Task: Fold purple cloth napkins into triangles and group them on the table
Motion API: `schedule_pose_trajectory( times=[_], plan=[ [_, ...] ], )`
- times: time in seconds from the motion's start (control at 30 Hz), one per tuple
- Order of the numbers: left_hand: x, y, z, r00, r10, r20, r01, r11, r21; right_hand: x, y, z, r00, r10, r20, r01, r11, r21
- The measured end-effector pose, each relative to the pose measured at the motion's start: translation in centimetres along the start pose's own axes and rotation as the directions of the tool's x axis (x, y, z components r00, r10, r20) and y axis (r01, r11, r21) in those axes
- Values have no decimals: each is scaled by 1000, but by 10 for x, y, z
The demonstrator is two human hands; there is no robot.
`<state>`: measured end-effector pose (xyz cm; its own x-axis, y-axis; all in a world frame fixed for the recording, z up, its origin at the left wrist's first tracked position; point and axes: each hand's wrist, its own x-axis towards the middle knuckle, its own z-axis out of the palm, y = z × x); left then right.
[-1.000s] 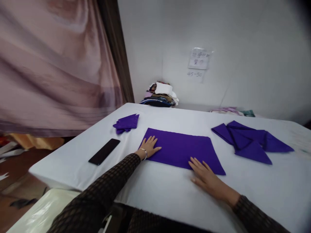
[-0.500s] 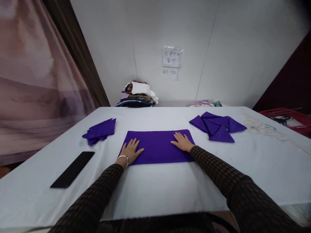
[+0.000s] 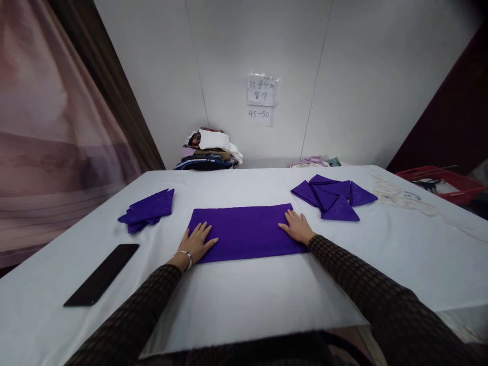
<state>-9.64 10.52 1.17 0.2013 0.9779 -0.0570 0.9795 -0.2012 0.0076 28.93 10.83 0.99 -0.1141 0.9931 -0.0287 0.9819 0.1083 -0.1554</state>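
A purple cloth napkin (image 3: 247, 234), folded into a wide rectangle, lies flat on the white-covered table (image 3: 263, 295). On its left end rests my left hand (image 3: 196, 243), palm down with the fingers spread, a silver bracelet at the wrist. My right hand (image 3: 298, 227) lies flat on the opposite end, fingers apart, near the right edge. Neither hand grips the cloth; both press or rest on top of it.
Folded purple napkins (image 3: 337, 195) lie at the back right, and a purple folded bundle (image 3: 148, 209) at the left. A black phone-like slab (image 3: 102, 274) is nearer me. Behind the table are piled clothes (image 3: 209, 150); a red basket (image 3: 463, 190) stands far right.
My right hand has slid slightly right towards the napkin's edge, and my left hand slightly outward to the left. The camera view has shifted a little; the napkin stays flat.
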Motion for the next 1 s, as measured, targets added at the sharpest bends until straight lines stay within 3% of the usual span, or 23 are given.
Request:
schedule_pose_trajectory(
  times=[0.17,0.33,0.5,0.6,0.7,0.83,1.0],
  plan=[
    [-3,-4,0,1000,-6,3,6,999,-38,-1,1,-3,1000,-3,2,3,1000,10],
    [9,-7,-21,997,-50,50,58,984,-168,4,-11,-14,1000,-19,25,19,1000,13],
    [39,2,-38,998,-63,0,63,991,-120,27,-60,-21,987,-157,32,154,985,84],
    [55,8,-33,997,-83,3,83,994,-65,44,-93,-14,976,-215,38,208,968,141],
    [62,7,-22,992,-128,-19,127,991,-38,56,-109,-4,977,-210,46,199,965,172],
    [64,-2,-14,975,-220,5,221,975,-38,62,-97,5,985,-170,44,159,971,177],
    [64,-6,-11,976,-219,3,219,975,-37,56,-46,6,999,-21,25,17,992,129]
  ],
)
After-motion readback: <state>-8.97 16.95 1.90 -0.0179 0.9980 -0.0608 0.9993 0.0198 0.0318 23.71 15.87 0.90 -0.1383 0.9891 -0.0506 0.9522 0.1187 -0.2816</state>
